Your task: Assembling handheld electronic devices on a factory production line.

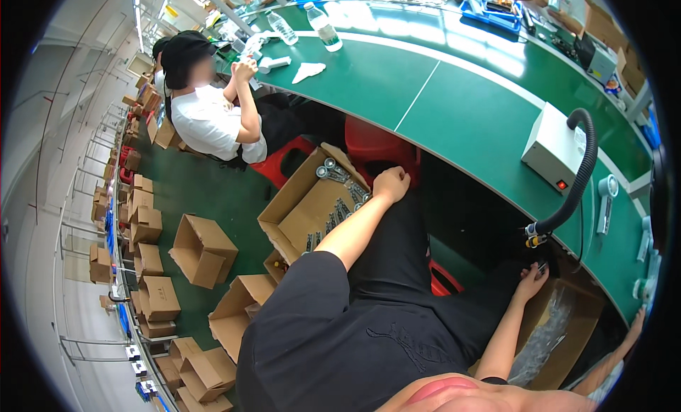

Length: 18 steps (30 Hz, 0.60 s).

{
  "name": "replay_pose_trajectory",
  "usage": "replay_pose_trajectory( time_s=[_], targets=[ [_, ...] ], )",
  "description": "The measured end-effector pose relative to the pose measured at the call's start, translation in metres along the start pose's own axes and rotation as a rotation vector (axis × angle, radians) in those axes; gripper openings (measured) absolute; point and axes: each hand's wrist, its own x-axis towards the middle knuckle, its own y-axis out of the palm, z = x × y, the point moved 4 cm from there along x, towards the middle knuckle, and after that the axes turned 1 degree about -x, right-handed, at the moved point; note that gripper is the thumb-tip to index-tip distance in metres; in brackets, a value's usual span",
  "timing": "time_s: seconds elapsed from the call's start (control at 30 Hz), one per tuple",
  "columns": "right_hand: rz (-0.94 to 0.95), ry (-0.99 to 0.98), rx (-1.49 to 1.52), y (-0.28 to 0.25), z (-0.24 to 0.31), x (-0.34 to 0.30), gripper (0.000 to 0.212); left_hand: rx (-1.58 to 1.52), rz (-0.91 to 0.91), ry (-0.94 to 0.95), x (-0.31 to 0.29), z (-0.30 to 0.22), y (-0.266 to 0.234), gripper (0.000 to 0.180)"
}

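My left hand (392, 184) rests near my left knee with its fingers curled in; nothing shows in it. Beside that forearm stands an open cardboard box (291, 220) with several grey, long-handled parts (336, 215), some with round ring-like heads. Low at the right, below the bench edge, my right hand (528, 280) is closed around a small dark thing too small to name. Just above it hangs the tip (536, 237) of a black flexible hose (586, 172). Under my right forearm, another carton (580, 325) holds clear plastic bags (546, 334).
The green bench (461, 114) curves across the front, carrying a white box with a red switch (556, 153), a pale round-headed part (606, 199) and plastic bottles (325, 30). A co-worker (213, 121) sits at the left. Red stools (376, 142) and cartons (202, 249) stand around.
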Motion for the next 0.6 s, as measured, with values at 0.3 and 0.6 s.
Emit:
replay_pose_trajectory(
  time_s=[0.3,0.6],
  targets=[
    [0.019,-0.019,-0.049,0.001,-0.015,0.010,0.058,0.005,0.004,-0.028,0.002,-0.003,-0.001,0.027],
    [0.010,0.070,0.005,0.003,-0.028,0.018,0.049,0.094,0.071,-0.064,0.011,0.004,-0.004,0.033]
  ],
)
